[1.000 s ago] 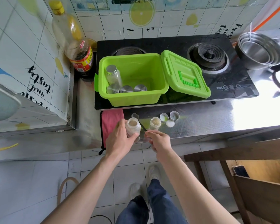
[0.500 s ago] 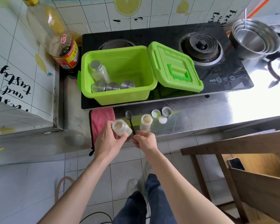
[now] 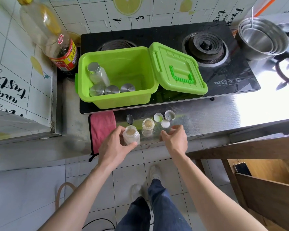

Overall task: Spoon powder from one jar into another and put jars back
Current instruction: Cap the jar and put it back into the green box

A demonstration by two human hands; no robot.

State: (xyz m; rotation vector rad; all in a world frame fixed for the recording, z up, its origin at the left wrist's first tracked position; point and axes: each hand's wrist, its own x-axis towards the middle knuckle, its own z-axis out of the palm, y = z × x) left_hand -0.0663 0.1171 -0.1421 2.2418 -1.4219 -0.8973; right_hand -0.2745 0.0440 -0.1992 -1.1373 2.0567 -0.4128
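Left hand (image 3: 117, 144) was clamped around a small clear open jar of beige powder (image 3: 131, 135), thumb on its near side, fingers wrapped round the far side; jar upright at the front edge of the shiny steel counter (image 3: 223, 114). Right hand (image 3: 174, 137) was empty, fingers spread and blurred, hovering over the counter edge just right of a second clear open jar of beige powder (image 3: 148, 125), not touching it. That second jar stood on the counter between the two hands, slightly further back. A small metal spoon (image 3: 130, 119) lay on the counter behind the held jar, bowl visible, handle hidden by the jar. Two upturned lids (image 3: 163, 116) and a white disc (image 3: 165, 124) sat just behind and right of the second jar, ahead of the right hand's fingertips. A pink cloth (image 3: 103, 127) lay left of the left hand. Bright green plastic box (image 3: 117, 99), lid open, stood on the black stove (image 3: 223, 77) behind, with four metal-capped jars (image 3: 105, 84) inside, well apart from both hands.
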